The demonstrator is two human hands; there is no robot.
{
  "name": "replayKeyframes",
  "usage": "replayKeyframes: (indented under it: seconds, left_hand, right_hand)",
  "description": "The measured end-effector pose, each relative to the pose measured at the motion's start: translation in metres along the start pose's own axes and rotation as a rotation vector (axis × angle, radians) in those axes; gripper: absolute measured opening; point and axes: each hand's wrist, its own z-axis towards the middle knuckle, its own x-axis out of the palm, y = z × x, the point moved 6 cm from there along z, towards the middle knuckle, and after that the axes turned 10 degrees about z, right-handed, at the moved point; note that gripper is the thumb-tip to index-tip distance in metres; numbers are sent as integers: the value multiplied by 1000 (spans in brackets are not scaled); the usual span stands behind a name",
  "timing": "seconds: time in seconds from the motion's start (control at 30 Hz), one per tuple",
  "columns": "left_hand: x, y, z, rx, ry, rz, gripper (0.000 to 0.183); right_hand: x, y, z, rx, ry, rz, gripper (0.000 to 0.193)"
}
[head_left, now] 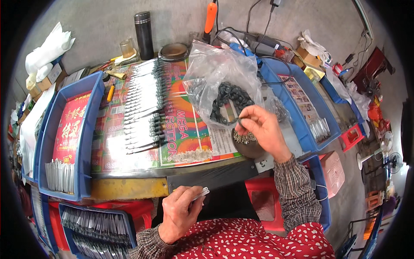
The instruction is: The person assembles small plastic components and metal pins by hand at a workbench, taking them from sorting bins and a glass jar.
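Low in front of my lap, my left hand (177, 212) is closed around a thin silver metal strip (202, 193) with a rounded end sticking out; the fingers hide the rest. Further right, my right hand (264, 129) pinches a small dark piece (240, 122), too small to name surely. Just under that hand sits a round dish (249, 150) of tiny brass-coloured parts (244, 137). Beside it, a clear plastic bag (199, 71) lies open with many small black parts (229, 96) inside. Left of the bag, silver strips with black ends (146, 99) lie in a long column.
Blue bins (95, 93) (297, 93) with silver strips stand on both sides of the table. Whitish granules (189, 155) lie by its front edge. A black flask (143, 34) stands at the back. Below are a strip-filled crate (95, 250) and red stools (263, 203).
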Motion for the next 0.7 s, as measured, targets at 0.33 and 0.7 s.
replayKeyframes:
  seconds: [0.33,0.7]
  left_hand:
    - [-3,-13,0,-38,70,-46,24]
    - [1,-20,-10,13,35,-64,25]
  right_hand:
    - [48,-9,-91,157,55,147,20]
    - [68,-7,-117,74,88,58,23]
